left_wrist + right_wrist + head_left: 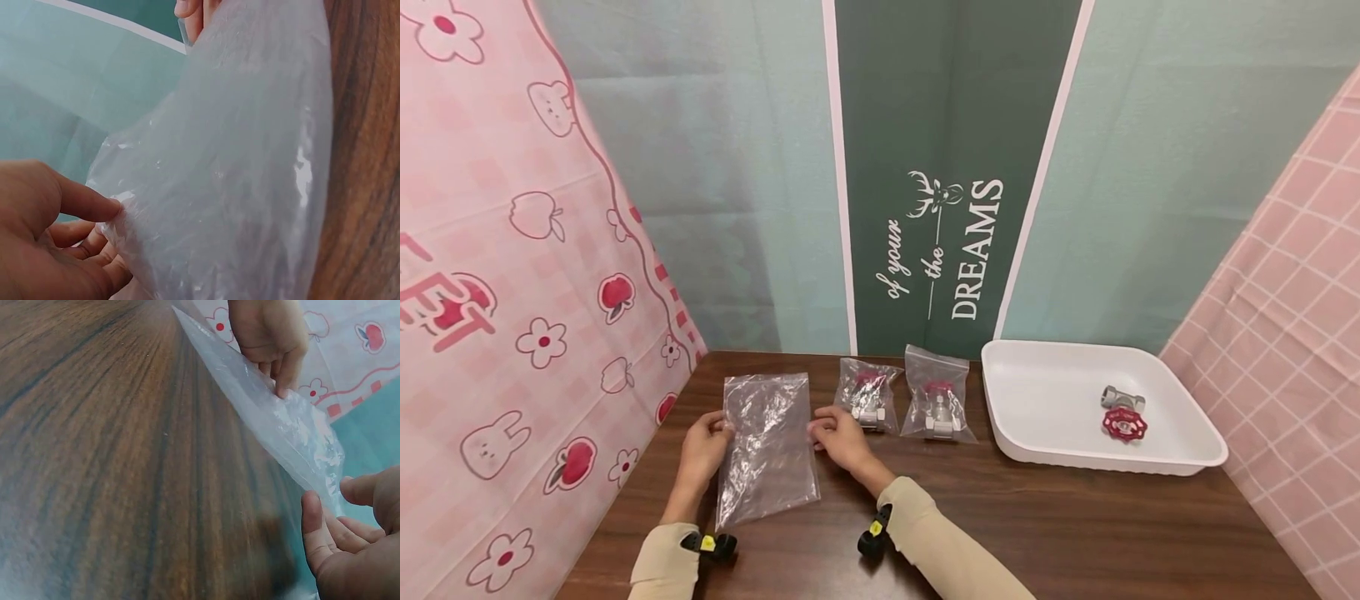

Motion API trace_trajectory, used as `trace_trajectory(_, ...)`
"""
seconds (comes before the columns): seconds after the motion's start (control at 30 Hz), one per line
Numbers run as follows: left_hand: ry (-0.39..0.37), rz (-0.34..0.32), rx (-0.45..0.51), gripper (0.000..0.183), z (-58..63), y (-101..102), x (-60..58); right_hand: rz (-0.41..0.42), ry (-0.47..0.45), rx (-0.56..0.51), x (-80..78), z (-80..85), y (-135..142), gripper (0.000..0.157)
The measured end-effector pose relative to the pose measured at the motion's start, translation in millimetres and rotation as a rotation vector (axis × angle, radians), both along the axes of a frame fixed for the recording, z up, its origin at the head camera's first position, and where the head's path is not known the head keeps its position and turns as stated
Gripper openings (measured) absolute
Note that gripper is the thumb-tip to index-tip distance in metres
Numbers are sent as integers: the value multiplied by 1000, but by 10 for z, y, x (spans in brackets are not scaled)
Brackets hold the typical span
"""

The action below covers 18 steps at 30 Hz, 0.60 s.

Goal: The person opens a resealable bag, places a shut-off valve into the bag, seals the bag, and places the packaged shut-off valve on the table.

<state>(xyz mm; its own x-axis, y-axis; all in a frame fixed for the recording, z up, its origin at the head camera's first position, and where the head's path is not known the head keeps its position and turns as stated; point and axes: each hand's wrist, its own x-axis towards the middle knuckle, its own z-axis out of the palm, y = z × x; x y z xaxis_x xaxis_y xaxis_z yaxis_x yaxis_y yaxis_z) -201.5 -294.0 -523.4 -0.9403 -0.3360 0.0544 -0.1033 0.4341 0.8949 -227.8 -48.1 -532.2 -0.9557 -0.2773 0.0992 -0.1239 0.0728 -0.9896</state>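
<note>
A clear plastic bag point(767, 458) is held tilted above the brown table, at the left in the head view. My left hand point(705, 448) pinches its left edge between thumb and fingers; the left wrist view shows the film bunched at those fingertips point(112, 211). At the opposite edge, my right hand point(844, 439) holds the bag near its upper part. In the right wrist view the film point(294, 434) runs in between the right thumb and fingers. Just beyond the right hand lies a small bag with a metal valve point(868, 417) in it.
Another bagged valve point(940, 421) with a red handwheel lies farther right. A white tray point(1037, 446) stands at the right, with an unbagged valve point(1123, 412) inside. Printed cloths point(760, 167) hang behind and on both sides of the wooden table point(1000, 517).
</note>
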Motion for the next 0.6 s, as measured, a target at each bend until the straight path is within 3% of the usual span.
trace_trajectory(0.17, 31, -19, 0, 32, 47, 62, 7, 2, -42, -28, -112, -94, 46, 34)
trace_trajectory(0.6, 95, -116, 82, 22, 174, 248, 53, -22, 6, -6, -131, 9, 257, 18)
